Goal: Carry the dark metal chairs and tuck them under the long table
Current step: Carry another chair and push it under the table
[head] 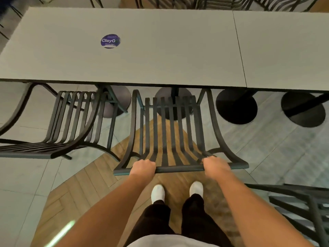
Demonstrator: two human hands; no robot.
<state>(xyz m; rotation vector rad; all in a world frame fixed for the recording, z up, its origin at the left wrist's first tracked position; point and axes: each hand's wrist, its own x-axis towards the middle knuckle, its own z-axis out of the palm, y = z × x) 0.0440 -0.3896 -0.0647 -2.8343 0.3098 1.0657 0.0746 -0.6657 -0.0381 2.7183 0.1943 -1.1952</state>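
A dark metal slatted chair (170,125) stands right in front of me, its seat's front end under the near edge of the long grey table (160,59). My left hand (143,167) and my right hand (215,165) both grip the top bar of its backrest, one near each end. A second dark metal chair (71,122) stands to the left, its front under the table edge. Part of a third dark chair (302,207) shows at the lower right, beside my right arm.
Round black table bases (236,107) (302,111) stand on the floor under the table at right, and greyer ones behind the chairs. A round purple sticker (110,41) lies on the tabletop. More dark chairs line the table's far side. My feet stand on wood flooring.
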